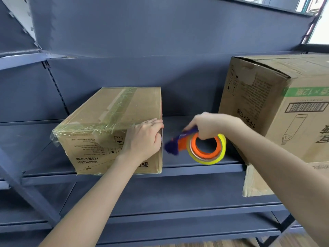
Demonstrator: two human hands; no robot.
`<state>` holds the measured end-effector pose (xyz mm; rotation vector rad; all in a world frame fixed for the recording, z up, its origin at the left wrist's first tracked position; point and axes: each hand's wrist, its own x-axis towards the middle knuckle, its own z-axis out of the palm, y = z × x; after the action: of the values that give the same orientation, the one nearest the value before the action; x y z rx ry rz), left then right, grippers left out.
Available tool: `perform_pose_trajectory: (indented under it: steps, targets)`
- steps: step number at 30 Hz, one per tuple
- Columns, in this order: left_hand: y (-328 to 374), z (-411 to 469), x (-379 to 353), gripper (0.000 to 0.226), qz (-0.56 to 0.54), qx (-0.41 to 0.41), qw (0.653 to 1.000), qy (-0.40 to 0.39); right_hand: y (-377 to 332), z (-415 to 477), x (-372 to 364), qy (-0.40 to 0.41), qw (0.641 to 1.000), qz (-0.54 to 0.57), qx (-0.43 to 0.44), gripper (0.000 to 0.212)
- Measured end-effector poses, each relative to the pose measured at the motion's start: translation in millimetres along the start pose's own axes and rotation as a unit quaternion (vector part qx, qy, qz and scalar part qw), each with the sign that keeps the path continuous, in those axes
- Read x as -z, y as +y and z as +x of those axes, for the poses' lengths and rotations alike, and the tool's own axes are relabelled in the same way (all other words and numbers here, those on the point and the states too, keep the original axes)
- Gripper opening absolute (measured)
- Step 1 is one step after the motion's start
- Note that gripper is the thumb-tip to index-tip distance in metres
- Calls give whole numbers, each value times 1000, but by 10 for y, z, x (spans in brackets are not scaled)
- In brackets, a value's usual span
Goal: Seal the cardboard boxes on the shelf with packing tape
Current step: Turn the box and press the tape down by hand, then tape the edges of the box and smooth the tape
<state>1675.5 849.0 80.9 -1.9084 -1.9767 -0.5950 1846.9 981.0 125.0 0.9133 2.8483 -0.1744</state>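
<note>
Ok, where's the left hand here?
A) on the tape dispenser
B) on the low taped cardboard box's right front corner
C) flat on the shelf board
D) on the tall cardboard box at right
B: the left hand grips the right front corner of the low taped cardboard box, while the right hand holds the orange-and-purple tape dispenser with its yellow roll.

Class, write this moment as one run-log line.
left hand: grips taped box corner | right hand: holds tape dispenser | large box: at right

The blue-grey metal shelf [195, 169] in front of me carries two cardboard boxes: a low taped box [114, 122] left of middle and a taller printed box [284, 113] on my right, well apart.
</note>
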Motion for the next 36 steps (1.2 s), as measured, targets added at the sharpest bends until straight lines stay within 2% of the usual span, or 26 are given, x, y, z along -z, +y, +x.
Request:
perform_pose_trajectory:
  steps: [3,7,10,14,18,20,22,28,33,36]
  targets:
    - [-9,-21,5,45,5,-12,1000,-5,-36,-10,-182,-34,999,18,-16,56]
    - [17,9,-2,42,1,-10,1000,17,75,-12,-72,-13,999,21,-48,59]
    - [44,-1,-29,34,12,-21,999,27,152,-103,121,103,991,-5,-86,59]
    - [47,-7,-38,29,1,-32,999,4,28,-90,405,308,944,-42,-109,62]
    - [-32,-43,17,26,-162,-42,986,0,-431,123,649,402,910,-46,-90,65]
    - [-106,-89,104,30,-205,-35,978,26,-675,268,711,408,909,-54,-71,73]
    - [-258,-139,208,30,-181,-25,982,54,-914,419,715,402,911,-65,-56,82]
    - [-867,-355,479,27,-83,37,994,67,-1485,902,452,438,894,-97,-19,66]
    - [-1365,-538,566,28,-45,84,993,74,-1795,1239,210,418,900,-118,31,69]
    - [-1614,-628,597,38,-52,88,994,48,-1903,1340,127,420,900,-103,49,70]
